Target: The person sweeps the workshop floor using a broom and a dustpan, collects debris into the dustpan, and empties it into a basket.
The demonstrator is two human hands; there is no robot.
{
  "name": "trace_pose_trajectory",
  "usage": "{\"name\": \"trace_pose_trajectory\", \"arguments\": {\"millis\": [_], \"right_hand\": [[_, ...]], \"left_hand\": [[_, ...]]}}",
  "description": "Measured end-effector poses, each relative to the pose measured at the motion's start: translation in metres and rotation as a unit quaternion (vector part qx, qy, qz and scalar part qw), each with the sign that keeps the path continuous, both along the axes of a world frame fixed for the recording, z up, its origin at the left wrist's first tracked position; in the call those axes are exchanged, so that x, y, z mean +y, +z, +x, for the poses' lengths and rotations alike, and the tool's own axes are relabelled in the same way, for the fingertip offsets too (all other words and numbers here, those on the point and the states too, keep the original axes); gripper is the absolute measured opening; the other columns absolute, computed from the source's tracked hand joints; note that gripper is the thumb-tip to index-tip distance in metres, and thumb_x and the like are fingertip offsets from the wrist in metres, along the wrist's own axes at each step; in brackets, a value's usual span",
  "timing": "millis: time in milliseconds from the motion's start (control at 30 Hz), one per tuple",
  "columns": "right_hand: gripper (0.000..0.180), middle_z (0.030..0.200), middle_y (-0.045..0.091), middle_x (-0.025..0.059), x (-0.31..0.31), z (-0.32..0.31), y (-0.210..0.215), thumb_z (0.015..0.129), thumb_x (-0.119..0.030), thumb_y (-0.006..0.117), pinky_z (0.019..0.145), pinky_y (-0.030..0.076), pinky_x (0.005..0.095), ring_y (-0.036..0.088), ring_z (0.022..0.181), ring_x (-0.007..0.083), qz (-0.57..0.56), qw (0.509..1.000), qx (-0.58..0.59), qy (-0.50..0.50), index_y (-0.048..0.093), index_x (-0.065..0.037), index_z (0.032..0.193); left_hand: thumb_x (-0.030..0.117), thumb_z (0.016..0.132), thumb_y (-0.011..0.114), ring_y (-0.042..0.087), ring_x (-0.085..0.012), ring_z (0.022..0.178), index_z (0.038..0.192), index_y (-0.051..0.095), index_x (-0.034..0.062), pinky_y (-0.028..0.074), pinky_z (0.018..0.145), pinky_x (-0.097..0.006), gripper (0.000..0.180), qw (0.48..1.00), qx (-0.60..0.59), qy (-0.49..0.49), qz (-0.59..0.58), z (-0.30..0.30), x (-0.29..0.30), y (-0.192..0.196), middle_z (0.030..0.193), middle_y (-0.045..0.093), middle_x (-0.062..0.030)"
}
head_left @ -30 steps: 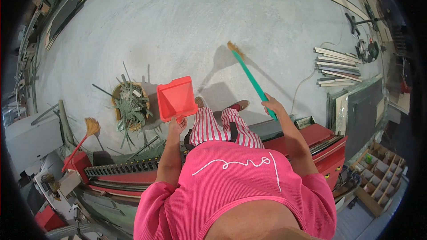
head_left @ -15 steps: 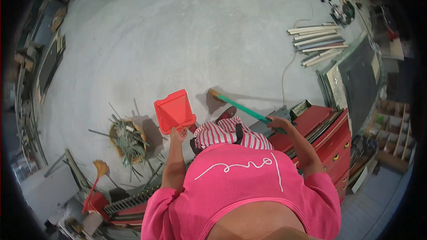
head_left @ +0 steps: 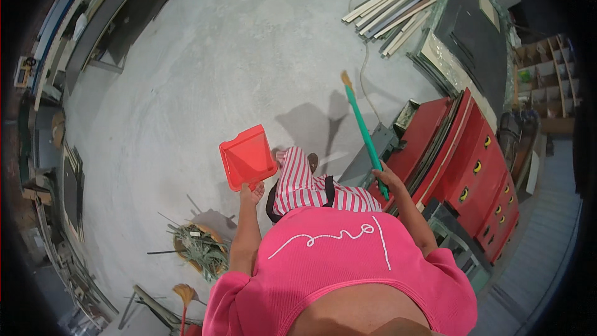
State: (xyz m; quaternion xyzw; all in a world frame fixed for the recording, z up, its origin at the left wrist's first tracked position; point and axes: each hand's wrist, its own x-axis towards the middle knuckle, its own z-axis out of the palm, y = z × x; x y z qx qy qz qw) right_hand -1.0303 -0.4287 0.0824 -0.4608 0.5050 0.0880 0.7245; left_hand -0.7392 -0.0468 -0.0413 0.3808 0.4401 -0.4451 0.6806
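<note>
My left hand (head_left: 251, 193) grips the handle of a red plastic dustpan (head_left: 247, 156), held out flat above the concrete floor (head_left: 205, 74) in front of me. A green-handled broom (head_left: 364, 132) is gripped near the handle's top by my right hand (head_left: 387, 178); its straw-coloured head points away toward the floor. I wear a pink top and red-and-white striped trousers; one foot shows just past the dustpan.
A basket of strips and offcuts (head_left: 198, 250) sits on the floor at my lower left, a second broom (head_left: 184, 298) beside it. Red metal cabinets (head_left: 479, 162) stand to my right. Wooden slats (head_left: 388, 9) and dark panels (head_left: 472, 31) lie at the far right. Benches line the left wall.
The view has swung, so the basket now lies lower left. The broom has gone from lying nearly level to pointing up and away. The dustpan stays held out in my left hand.
</note>
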Motion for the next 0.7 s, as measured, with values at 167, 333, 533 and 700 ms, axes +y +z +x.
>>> {"name": "trace_pose_trajectory", "arguments": {"millis": [167,333,533,700], "right_hand": [[0.023,0.053,0.038,0.0026,-0.007,-0.002,-0.053,0.073,-0.014,0.046,0.031,0.035,0.0243,0.039,0.037,0.0119,0.070,0.991,0.038,-0.103,0.032,-0.009,0.090],[0.018,0.052,0.038,0.0015,-0.025,0.054,-0.045,0.074,-0.013,0.044,0.031,0.035,0.0218,0.036,0.037,0.0091,0.224,0.967,0.003,-0.121,0.031,-0.011,0.086],[0.041,0.054,0.037,0.0012,-0.058,0.082,0.005,0.074,-0.011,0.045,0.032,0.034,0.0204,0.037,0.041,0.0079,0.249,0.961,-0.065,-0.097,0.026,-0.015,0.109],[0.042,0.057,0.038,0.0013,-0.098,0.093,-0.007,0.074,-0.011,0.046,0.034,0.034,0.0193,0.038,0.042,0.0063,0.084,0.994,-0.049,-0.042,0.025,-0.017,0.110]], "left_hand": [[0.024,0.073,0.032,0.054,-0.0251,0.066,0.085,0.042,-0.0030,0.043,0.062,-0.033,0.032,0.995,0.017,-0.058,0.081,0.006,-0.040,0.011,0.071,0.053,-0.0164],[0.028,0.077,0.028,0.055,-0.0253,0.064,0.085,0.039,-0.0030,0.044,0.058,-0.033,0.034,0.981,0.023,-0.121,0.151,0.021,-0.074,0.016,0.070,0.053,-0.0182],[0.029,0.077,0.025,0.054,-0.0253,0.066,0.088,0.040,-0.0022,0.043,0.058,-0.032,0.036,0.988,0.028,-0.112,0.101,0.064,-0.135,0.022,0.074,0.052,-0.0169],[0.027,0.076,0.030,0.053,-0.0261,0.074,0.096,0.040,-0.0018,0.041,0.069,-0.035,0.036,0.992,-0.032,-0.119,0.027,0.083,-0.194,0.046,0.082,0.053,-0.0169]]}}
